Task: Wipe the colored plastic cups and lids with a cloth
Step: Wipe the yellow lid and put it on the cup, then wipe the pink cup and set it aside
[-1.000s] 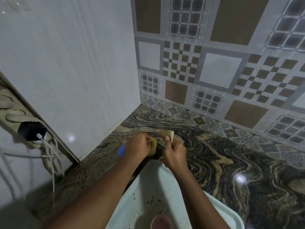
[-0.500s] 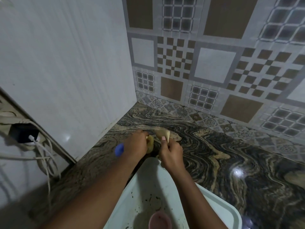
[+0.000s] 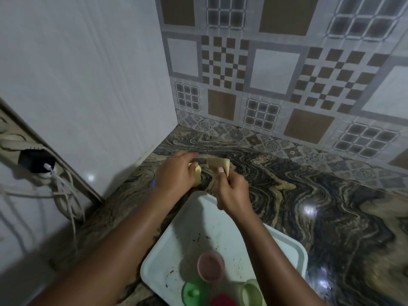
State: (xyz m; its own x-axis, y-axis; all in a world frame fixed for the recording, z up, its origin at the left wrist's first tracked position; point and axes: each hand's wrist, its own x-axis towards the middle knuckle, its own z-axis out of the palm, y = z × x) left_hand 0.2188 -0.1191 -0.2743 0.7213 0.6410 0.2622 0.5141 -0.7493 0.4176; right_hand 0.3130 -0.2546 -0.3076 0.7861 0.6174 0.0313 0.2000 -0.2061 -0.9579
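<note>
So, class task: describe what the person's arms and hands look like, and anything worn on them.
Both forearms are bare as far as the frame shows, with no sleeve in view. The left hand and right hand wear no gloves, and no ring, watch or bracelet shows. The right thumbnail looks pale and unpainted.

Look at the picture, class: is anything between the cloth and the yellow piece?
Nothing visible. The right hand holds the cloth, the left hand holds the yellow piece, and only bare counter shows between them.

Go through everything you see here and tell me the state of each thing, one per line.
left hand: gripping a yellow piece
right hand: pinching the cloth
pink cup: upright in the tray
green lid: lying in tray
tray: soiled with dark specks
charger: plugged in
</note>
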